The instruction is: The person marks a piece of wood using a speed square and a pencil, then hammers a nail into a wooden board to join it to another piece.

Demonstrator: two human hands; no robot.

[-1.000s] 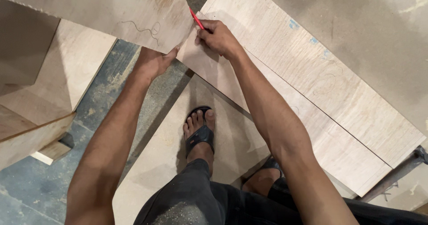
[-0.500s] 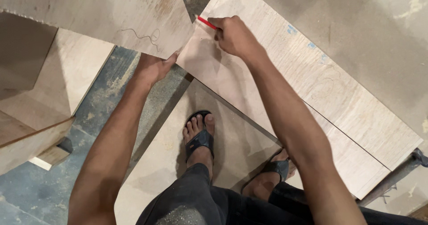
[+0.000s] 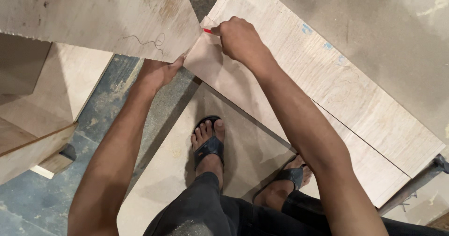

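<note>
Workshop floor, dusty. Right hand (image 3: 241, 39) pinching red pencil (image 3: 207, 31), marking long pale plywood board (image 3: 327, 91); left hand (image 3: 156, 73) open-fingered, steadying upper plywood sheet (image 3: 93, 16). Step: marking; steadiness required.

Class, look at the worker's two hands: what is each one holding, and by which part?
The right hand grips a red pencil, only its tip end showing. The left hand presses the edge of the upper plywood sheet rather than holding anything.

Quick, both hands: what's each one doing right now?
Left hand: open, fingertips pressing on the edge of the upper board, holding nothing.
Right hand: closed on a red pencil, tip at the long board.
</note>
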